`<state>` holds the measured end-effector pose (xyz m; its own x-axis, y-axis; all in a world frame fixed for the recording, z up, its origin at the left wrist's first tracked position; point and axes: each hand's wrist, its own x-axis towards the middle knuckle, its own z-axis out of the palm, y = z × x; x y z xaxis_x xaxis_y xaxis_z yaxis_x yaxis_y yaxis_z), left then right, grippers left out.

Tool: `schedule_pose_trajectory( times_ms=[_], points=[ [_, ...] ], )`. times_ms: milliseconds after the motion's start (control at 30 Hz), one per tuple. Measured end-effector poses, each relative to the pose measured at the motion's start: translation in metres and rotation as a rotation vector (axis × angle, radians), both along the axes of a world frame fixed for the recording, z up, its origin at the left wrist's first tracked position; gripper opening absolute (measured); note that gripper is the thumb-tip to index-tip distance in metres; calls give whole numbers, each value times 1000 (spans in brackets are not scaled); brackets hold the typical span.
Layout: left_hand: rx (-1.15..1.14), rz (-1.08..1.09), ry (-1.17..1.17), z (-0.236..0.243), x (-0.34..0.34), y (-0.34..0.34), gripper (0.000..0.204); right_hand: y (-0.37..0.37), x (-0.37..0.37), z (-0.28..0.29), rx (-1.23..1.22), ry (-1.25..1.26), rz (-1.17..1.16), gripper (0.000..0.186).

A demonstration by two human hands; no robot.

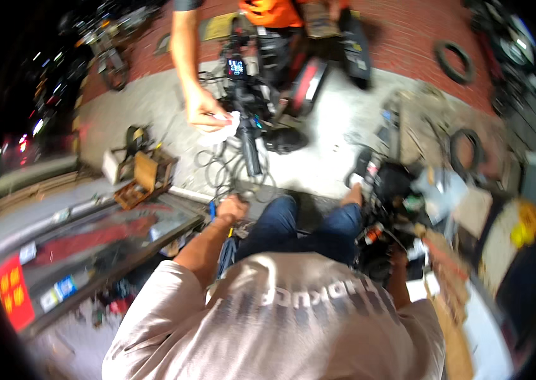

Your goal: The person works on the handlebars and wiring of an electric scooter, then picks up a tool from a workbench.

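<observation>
My left hand is down left of my knees, fingers curled, beside dark looped cables and a blue-handled item; what it holds I cannot make out. My right hand is low at my right, blurred and half hidden, near a dark cluttered pile and a cable. Above, a co-worker's hand pinches a white cloth or paper beside a black handlebar grip and a lit display on a scooter or bike.
A wooden box and glass-topped counter are at left. Tyres lie on red paving and cardboard at right, with bags, a yellow bag and clutter. Parked two-wheelers line the back.
</observation>
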<state>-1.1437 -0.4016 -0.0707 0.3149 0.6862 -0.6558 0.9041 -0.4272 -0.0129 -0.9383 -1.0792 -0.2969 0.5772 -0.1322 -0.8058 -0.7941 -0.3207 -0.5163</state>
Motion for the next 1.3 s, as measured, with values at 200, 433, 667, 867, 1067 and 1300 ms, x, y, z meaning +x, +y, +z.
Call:
schedule_pose_trajectory(
  times_ms=[200,433,667,867,1067,1300],
  points=[
    [-131,-1377,-17,-75,-81,170,40,77,-316,195,-241,200,-245,33],
    [-477,-489,87,-1,40,56,30,137,-547,266,-440,323,-296,39],
    [-623,-620,135,39,87,-99,23,273,-794,197,-1043,327,-437,36],
    [-613,-901,134,82,74,-276,22,218,-779,286,-687,-226,-1626,35],
    [-551,-1142,215,101,-13,-431,16,97,-822,402,-668,-624,-1852,19],
    [-612,-1366,311,116,-100,-590,12,19,-878,490,-622,-770,-2028,25]
  ],
)
